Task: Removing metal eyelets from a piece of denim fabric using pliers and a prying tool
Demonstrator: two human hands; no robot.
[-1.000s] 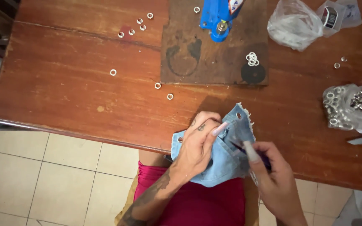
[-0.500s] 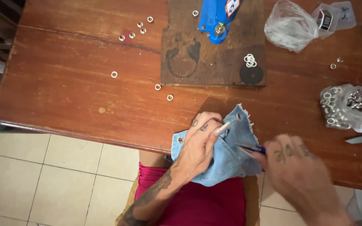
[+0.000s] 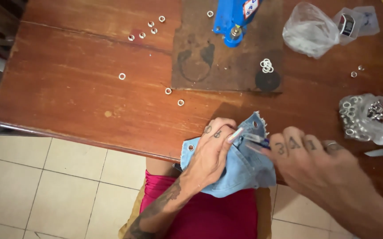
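A piece of light blue denim (image 3: 240, 170) with metal eyelets along its edge hangs over the near edge of the wooden table (image 3: 81, 97). My left hand (image 3: 211, 152) presses down on the denim, fingers closed over the cloth. My right hand (image 3: 315, 155) holds a thin dark pen-like tool (image 3: 258, 139) whose tip rests on the denim next to my left fingertips. The lower part of the denim lies on my lap over red cloth (image 3: 200, 212).
A blue press tool (image 3: 233, 20) stands on a dark board (image 3: 227, 53) at the back. Loose metal rings (image 3: 266, 66) lie on the board and table. Clear bags, one holding several eyelets (image 3: 364, 117), sit at the right. Tiled floor (image 3: 45, 190) lies below.
My right hand has risen from below the table edge up to the denim's right side, bringing the tool tip onto the cloth. My left hand has stayed on the denim.
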